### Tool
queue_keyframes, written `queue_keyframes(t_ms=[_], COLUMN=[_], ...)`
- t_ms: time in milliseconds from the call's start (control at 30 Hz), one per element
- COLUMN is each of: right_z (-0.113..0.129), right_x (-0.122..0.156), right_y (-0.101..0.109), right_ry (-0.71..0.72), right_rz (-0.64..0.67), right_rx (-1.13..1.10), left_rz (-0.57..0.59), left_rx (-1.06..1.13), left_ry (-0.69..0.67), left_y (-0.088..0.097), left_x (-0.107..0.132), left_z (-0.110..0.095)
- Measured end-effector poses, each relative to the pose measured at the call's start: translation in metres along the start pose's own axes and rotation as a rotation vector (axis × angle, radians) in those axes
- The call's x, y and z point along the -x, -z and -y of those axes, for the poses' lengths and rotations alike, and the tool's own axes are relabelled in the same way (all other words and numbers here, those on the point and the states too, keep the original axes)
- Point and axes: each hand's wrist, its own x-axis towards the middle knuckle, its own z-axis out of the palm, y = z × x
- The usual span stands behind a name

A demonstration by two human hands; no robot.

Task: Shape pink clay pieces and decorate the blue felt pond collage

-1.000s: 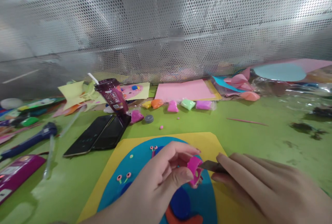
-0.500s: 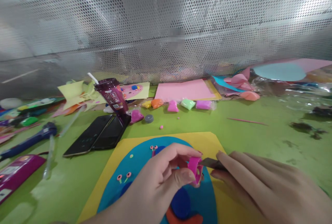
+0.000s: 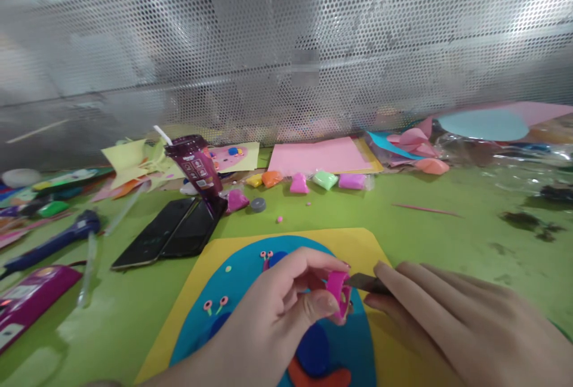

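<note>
Between the thumb and fingers of my left hand (image 3: 286, 303) is a small bright pink ring-shaped piece (image 3: 336, 286), like a cap or hollow cylinder. My right hand (image 3: 452, 309) grips a thin dark blade (image 3: 364, 282), whose tip touches or nearly touches the pink piece's upper right edge. The blade's handle is hidden by the fingers. Below both hands lies a yellow sheet (image 3: 344, 240) bearing a blue round piece (image 3: 201, 291), decorated with clay eyes on stalks (image 3: 215, 304), dark blue discs (image 3: 313, 351) and an orange curved strip (image 3: 320, 376).
A purple cup with a straw (image 3: 197, 163) stands behind a black phone (image 3: 192, 229) at left. Several clay packets (image 3: 324, 180) line the back before pink paper (image 3: 313, 155). A glue gun (image 3: 54, 240) lies far left, a thin pink stick (image 3: 425, 209) at right. A perforated metal panel (image 3: 268, 46) rises behind.
The view has shifted very slightly. Both hands keep nearly the same pose, with the blade still at the pink piece's edge.
</note>
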Motion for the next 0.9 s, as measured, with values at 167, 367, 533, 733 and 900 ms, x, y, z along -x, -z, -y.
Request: queue_keyframes(t_ms=[167,367,533,733,900], right_z=[0.001,0.003,0.003,0.000,-0.002], right_x=[0.008,0.012,0.011,0.010,0.005], right_y=[-0.007,-0.008,-0.006,-0.005,-0.001], right_ry=[0.009,0.041,0.045,-0.005,-0.019], right_rz=[0.014,0.006,-0.019,0.006,0.017], right_rx=[0.046,0.072,0.085,0.008,-0.030], left_rz=[-0.018,-0.009,0.001,-0.008,-0.028], left_rx=[0.012,0.044,0.055,0.047,0.043], left_ry=[0.003,0.016,-0.015,-0.005,-0.020], left_y=[-0.001,-0.001,-0.001,-0.001,0.001], left_x=[-0.002,-0.006,-0.004,-0.003,-0.005], left_z=[0.001,0.002,0.003,0.001,0.000])
